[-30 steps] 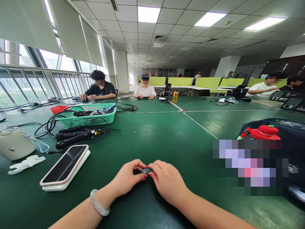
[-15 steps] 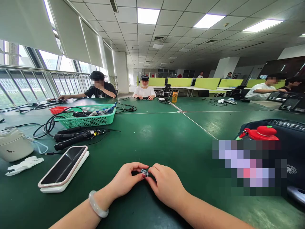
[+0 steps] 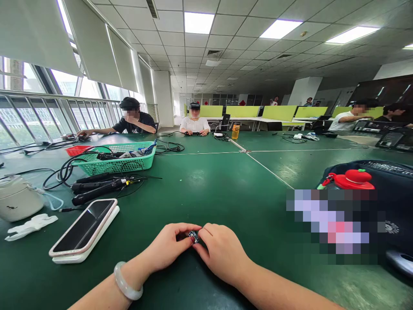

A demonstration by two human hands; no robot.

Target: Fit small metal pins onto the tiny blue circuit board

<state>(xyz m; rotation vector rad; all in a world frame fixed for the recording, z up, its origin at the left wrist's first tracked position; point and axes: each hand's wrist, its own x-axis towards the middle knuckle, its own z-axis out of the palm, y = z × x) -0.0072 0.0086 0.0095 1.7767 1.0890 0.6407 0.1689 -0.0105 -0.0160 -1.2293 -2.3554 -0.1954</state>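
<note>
My left hand [image 3: 169, 247] and my right hand [image 3: 221, 249] meet over the green table [image 3: 226, 189] close to its near edge. Both pinch one tiny dark component [image 3: 193, 236] with a bluish metal glint, held between thumbs and fingertips. The left wrist wears a pale bangle [image 3: 125, 287]. Much of the small part is hidden by my fingers.
A phone on a white pad [image 3: 84, 230] lies to the left, with a white glove [image 3: 30, 226], a white pot [image 3: 17, 200], black cables and tools [image 3: 97, 187] and a green basket [image 3: 118, 157] beyond. A black bag with a red-capped bottle [image 3: 351, 181] sits right. Other people sit at the far side.
My hands have drawn slightly nearer to me and closed tighter round the small part, which has tilted. The view has shifted a little; the person at the far left has stretched an arm out.
</note>
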